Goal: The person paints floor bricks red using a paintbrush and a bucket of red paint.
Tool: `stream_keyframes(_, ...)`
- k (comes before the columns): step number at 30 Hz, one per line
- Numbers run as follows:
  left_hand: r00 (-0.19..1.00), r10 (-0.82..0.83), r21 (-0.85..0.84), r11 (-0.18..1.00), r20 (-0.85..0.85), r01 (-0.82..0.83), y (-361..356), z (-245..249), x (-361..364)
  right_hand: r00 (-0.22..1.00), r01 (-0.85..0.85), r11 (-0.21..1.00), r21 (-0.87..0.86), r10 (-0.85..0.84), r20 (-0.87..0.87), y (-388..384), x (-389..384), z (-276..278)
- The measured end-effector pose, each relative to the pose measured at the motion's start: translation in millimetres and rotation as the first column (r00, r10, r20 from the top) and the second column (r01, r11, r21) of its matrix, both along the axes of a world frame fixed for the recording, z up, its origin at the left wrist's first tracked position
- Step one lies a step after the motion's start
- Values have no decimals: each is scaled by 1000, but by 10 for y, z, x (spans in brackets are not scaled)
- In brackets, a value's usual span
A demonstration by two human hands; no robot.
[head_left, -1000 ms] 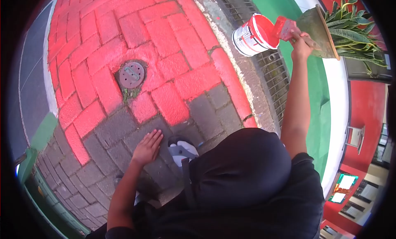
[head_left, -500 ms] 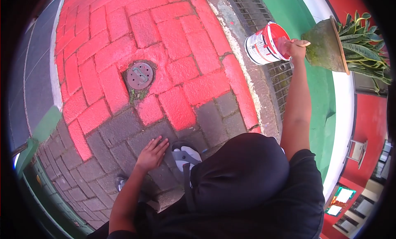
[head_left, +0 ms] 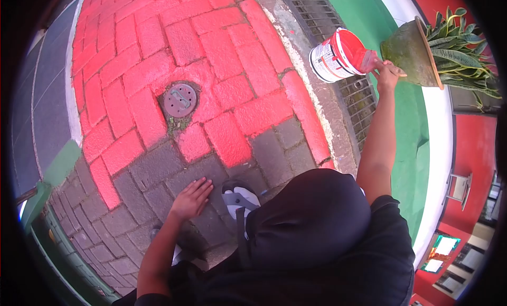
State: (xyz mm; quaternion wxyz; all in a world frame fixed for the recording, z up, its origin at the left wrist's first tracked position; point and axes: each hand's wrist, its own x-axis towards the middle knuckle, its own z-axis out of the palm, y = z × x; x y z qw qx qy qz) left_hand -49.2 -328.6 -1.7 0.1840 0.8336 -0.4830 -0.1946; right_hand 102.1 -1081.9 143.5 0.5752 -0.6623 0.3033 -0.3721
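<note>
My right hand [head_left: 388, 74] grips a paintbrush [head_left: 369, 61], its red-coated bristle end at the bucket's near rim and its wooden handle pointing right. The white paint bucket [head_left: 322, 62] stands tilted in view beside the drain, with red paint inside and red drips down its wall. Fingers stretched out, my left hand [head_left: 193, 199] is over the unpainted grey paving blocks [head_left: 211, 224], next to my sandalled foot [head_left: 239, 200]. Ahead of it lie red-painted blocks [head_left: 227, 139], ending in a stepped edge against the grey ones.
A round metal cover [head_left: 180, 100] sits among the red blocks. Along the right run a concrete curb [head_left: 317, 89], a drain grate [head_left: 362, 102] and a green strip [head_left: 409, 142]. Beyond the bucket stands a potted snake plant [head_left: 409, 52]. Dark tiles [head_left: 50, 95] border the left.
The paintbrush has come up out of the bucket's mouth to its rim, so more of its red bristle end shows. My left hand stays about where it was.
</note>
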Motion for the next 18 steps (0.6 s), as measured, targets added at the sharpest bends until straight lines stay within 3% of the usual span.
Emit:
stream_keyframes(2, 1000, -24, -13, 1000, 4, 25, 48, 1, 7, 1000, -1, 1000, 0, 1, -8, 29, -44, -16)
stream_keyframes(4, 1000, -21, -17, 1000, -6, 21, 84, 15, 15, 1000, 0, 993, 115, 1, -12, -156, -106, -124)
stream_keyframes(6, 999, 19, 2, 1000, -30, -19, 177, 28, 2, 999, 43, 996, 74, -41, -26, -328, -85, -265)
stream_keyframes(7, 999, -36, -7, 999, 7, 36, 216, 16, 38, 1000, 19, 975, 221, -15, -15, -473, -92, -327)
stream_keyframes(8, 995, -90, -12, 996, 39, 91, 279, 21, 55, 993, -84, 924, 374, 46, 108, -992, -85, -634)
stream_keyframes(10, 997, -71, 17, 997, 28, 71, 424, 75, 100, 962, -140, 854, 501, -2, 272, -1375, -51, -948)
stream_keyframes(11, 995, -94, 22, 995, 33, 93, 518, 109, 119, 940, -151, 866, 476, -23, 340, -1010, -72, -815)
stream_keyframes(13, 991, -129, 61, 990, 28, 128, 775, 240, 165, 806, -340, 783, 521, -42, 590, -600, -95, -638)
stream_keyframes(15, 983, -182, 92, 979, 27, 179, 1112, 446, 253, 808, -371, 800, 472, 28, 588, 108, -145, -333)
stream_keyframes(18, 937, -343, 226, 920, 64, 322, 1796, 840, 407, 821, -426, 791, 439, 133, 555, 475, -127, -157)
